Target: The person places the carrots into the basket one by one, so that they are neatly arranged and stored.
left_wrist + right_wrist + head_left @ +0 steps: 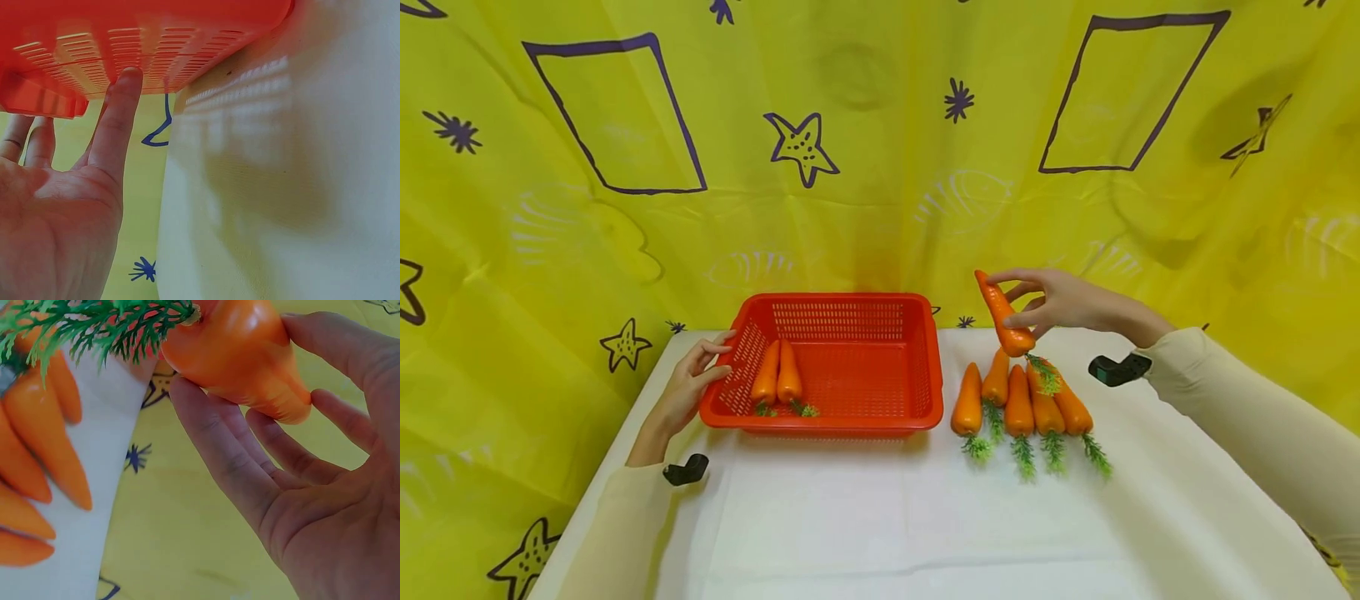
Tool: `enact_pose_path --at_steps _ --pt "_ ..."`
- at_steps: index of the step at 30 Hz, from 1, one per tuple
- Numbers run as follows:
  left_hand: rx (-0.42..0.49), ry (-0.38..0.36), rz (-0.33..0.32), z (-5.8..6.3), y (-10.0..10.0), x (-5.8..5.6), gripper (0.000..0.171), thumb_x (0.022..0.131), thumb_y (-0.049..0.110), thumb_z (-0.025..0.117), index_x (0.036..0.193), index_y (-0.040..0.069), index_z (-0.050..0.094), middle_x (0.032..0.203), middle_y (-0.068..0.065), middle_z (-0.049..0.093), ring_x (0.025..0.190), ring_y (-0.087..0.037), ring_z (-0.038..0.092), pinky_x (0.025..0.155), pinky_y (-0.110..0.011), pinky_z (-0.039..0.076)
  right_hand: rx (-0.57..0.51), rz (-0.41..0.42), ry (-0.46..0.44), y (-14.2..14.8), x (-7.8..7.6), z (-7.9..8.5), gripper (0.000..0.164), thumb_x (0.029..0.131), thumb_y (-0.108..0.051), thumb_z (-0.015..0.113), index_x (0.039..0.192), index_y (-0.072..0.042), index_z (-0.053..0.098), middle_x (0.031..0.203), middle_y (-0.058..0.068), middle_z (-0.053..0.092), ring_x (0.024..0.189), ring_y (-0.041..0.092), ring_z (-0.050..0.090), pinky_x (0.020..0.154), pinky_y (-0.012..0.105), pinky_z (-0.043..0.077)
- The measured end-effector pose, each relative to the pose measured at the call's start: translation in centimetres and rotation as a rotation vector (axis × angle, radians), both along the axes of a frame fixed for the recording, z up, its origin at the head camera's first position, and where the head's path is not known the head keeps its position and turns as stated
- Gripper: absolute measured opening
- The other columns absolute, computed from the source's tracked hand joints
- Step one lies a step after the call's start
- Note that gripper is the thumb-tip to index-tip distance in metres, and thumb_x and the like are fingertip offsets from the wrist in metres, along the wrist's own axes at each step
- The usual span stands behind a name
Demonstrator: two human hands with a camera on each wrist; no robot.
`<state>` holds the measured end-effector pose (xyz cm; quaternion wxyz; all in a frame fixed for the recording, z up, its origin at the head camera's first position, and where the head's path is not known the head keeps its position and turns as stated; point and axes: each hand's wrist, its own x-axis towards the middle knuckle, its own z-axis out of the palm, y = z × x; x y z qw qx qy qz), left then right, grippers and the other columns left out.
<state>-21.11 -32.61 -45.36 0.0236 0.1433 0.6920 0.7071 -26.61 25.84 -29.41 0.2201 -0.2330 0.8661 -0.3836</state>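
Carrot at the fingertips, basket lightly steadied

The white bench [820,517] gives the red basket [850,423] a smooth-looking footing near its back edge, so an uneven push on the basket's left side could slide or turn it. Two carrots [766,379] lie inside at the left and might roll if it were jolted. Five loose carrots [1018,404] are bunched just right of the basket; a low sweep of the arm would likely scatter them. Above their back ends, apart from the basket, the held carrot [1000,310] is tilted, narrow tip up and thick end down. Its shiny, tapering body could swivel or slip out, since the fingers and thumb hold it clear of the palm. Its green leaves [1045,377] hang lowest and might snag on the bunch; I cannot tell whether they touch it.

Both sleeved arms [1240,417] reach forward, set wide apart. The left hand [688,385] rests against the basket's left side, fingers fairly straight rather than clenched; whether any tip hooks over the rim is unclear. The right hand [1063,302] is raised, reaching in from the right, and grips the held carrot between thumb and bent fingers
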Motion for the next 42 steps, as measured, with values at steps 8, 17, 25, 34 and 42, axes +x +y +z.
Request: enact_pose_path --at_steps 8,17,25,34,42 --pt "0.02 -0.001 0.004 0.0 0.1 0.0 0.021 0.105 0.002 0.054 0.126 -0.002 0.05 0.168 -0.011 0.025 0.157 -0.034 0.007 0.096 -0.025 0.054 -0.019 0.045 -0.027 -3.8 -1.8 -0.2 0.076 0.093 -0.028 0.078 0.158 -0.023 0.039 0.148 0.023 0.045 0.092 0.033 0.073 0.081 0.046 0.061" --pt "0.022 -0.011 0.004 -0.2 0.0 0.0 0.024 0.105 0.002 0.053 0.128 -0.004 0.045 0.168 -0.012 0.024 0.156 -0.034 0.012 0.094 -0.026 0.055 -0.062 0.109 -0.044 -8.9 -3.0 -0.6 0.07 0.095 -0.023 0.076 0.156 -0.024 0.043 0.143 0.019 0.051 0.092 0.034 0.072 0.076 0.044 0.062" --pt "0.003 -0.005 -0.009 -0.4 -0.1 -0.2 0.025 0.106 0.003 0.053 0.129 -0.002 0.045 0.169 -0.013 0.022 0.154 -0.028 0.02 0.093 -0.025 0.056 -0.115 0.154 -0.102 -13.7 -3.9 -2.2 0.069 0.096 -0.019 0.075 0.157 -0.02 0.043 0.147 0.019 0.048 0.105 0.03 0.067 0.078 0.048 0.061" --pt "0.011 -0.006 -0.029 -0.6 -0.4 -0.2 0.025 0.106 0.001 0.051 0.129 -0.002 0.044 0.169 -0.013 0.019 0.146 -0.015 0.032 0.091 -0.026 0.057 -0.15 0.189 -0.123 -19.0 -4.8 -5.2 0.068 0.095 -0.017 0.075 0.156 -0.015 0.044 0.138 0.018 0.052 0.117 0.031 0.059 0.079 0.044 0.062" --pt "0.029 -0.012 -0.041 -0.4 -0.5 -0.1 0.024 0.105 -0.002 0.05 0.128 0.002 0.044 0.169 -0.012 0.02 0.141 -0.015 0.038 0.091 -0.028 0.057 -0.188 0.18 -0.199 -22.4 -5.2 -7.8 0.069 0.095 -0.014 0.075 0.156 -0.012 0.043 0.131 0.019 0.056 0.098 0.028 0.065 0.081 0.047 0.062"
